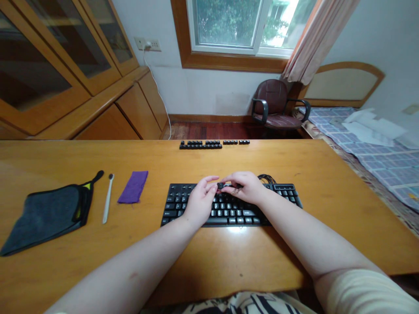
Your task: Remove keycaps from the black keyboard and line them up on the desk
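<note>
A black keyboard (281,194) lies on the wooden desk (209,257) in front of me. Both hands hover over its top rows. My left hand (200,201) and my right hand (244,186) meet at a small black keycap (220,186), pinched between their fingertips just above the keys. My right hand's fingers are curled and also seem to cover a dark part beside the keycap. A row of loose black keycaps (200,144) is lined up along the desk's far edge.
Left of the keyboard lie a purple cloth (133,186), a white slim brush-like tool (108,198) and a dark grey pouch (49,216). The keyboard's coiled cable (266,178) sits behind it. Beyond the desk stand a chair (276,104), wooden cabinets and a bed.
</note>
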### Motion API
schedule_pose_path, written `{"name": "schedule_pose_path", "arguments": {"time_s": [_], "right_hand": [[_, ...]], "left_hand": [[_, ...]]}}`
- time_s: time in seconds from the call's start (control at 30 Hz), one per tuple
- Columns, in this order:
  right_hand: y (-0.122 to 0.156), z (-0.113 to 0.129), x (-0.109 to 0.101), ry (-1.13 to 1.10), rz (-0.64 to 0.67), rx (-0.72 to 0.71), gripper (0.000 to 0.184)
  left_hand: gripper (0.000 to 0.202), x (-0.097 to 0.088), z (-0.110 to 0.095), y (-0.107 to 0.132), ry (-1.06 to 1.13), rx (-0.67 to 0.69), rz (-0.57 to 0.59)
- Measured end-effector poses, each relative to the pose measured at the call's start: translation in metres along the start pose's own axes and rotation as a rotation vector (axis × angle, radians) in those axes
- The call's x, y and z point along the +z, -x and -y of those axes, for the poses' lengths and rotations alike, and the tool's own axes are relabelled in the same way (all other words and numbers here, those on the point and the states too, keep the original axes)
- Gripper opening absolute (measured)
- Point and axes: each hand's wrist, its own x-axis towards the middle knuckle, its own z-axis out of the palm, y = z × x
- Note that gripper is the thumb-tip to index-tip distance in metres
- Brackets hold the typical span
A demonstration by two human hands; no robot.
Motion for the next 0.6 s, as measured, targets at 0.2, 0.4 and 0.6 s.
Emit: {"name": "schedule_pose_path", "arguments": {"time_s": [0.2,0.4,0.6], "right_hand": [[-0.0012,0.002,-0.0012,-0.018,-0.02,0.006,0.03],[-0.001,0.0019,-0.0005,-0.025,-0.014,0.013,0.028],[0.0017,0.0005,-0.0008,0.021,0.017,0.006,0.023]], "left_hand": [[0.029,-0.0001,0.0006,0.0,0.027,0.008,0.007],[0.029,-0.0012,0.0,0.0004,-0.001,0.016,0.006],[0.034,0.001,0.0028,0.0015,-0.014,0.04,-0.029]]}}
